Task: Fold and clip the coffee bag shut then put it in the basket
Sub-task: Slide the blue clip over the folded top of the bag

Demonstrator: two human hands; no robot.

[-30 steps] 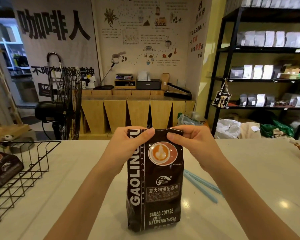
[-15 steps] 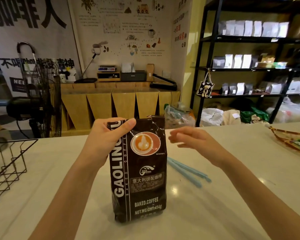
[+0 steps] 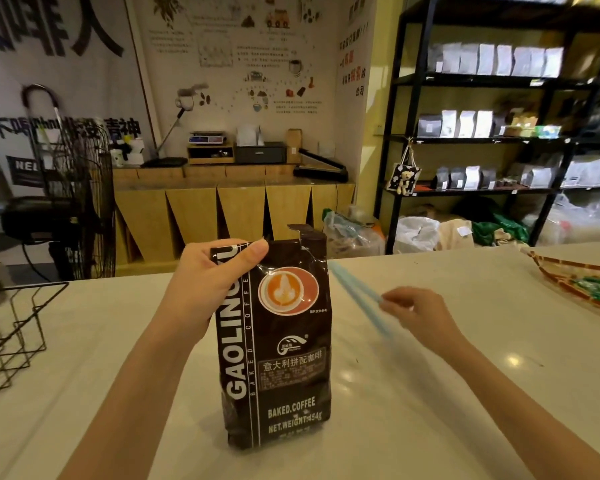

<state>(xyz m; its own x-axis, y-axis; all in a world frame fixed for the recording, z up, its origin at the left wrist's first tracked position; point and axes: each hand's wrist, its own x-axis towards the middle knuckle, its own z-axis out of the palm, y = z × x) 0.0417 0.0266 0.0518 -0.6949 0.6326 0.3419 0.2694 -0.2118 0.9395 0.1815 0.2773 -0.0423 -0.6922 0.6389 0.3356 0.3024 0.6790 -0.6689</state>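
Note:
A dark brown coffee bag point(image 3: 284, 358) stands upright on the white counter point(image 3: 447, 393), its top folded down with one corner of the flap sticking up. My left hand point(image 3: 208, 282) grips the bag's upper left corner, thumb across the fold. To the right of the bag, my right hand point(image 3: 413, 313) pinches the near end of a long light-blue sealing clip point(image 3: 357, 296), which slants up off the counter toward the bag's top. The black wire basket point(image 3: 14, 327) sits at the counter's left edge.
A woven tray point(image 3: 575, 282) with green items lies at the counter's right edge. Behind the counter stand a floor fan point(image 3: 70, 202), a wooden cabinet point(image 3: 229, 209) and black shelves point(image 3: 499, 140) of coffee bags.
My right hand let go of the bag's folded top, moved right and down, and took hold of the blue clip, lifting it off the counter. The left hand kept holding the fold.

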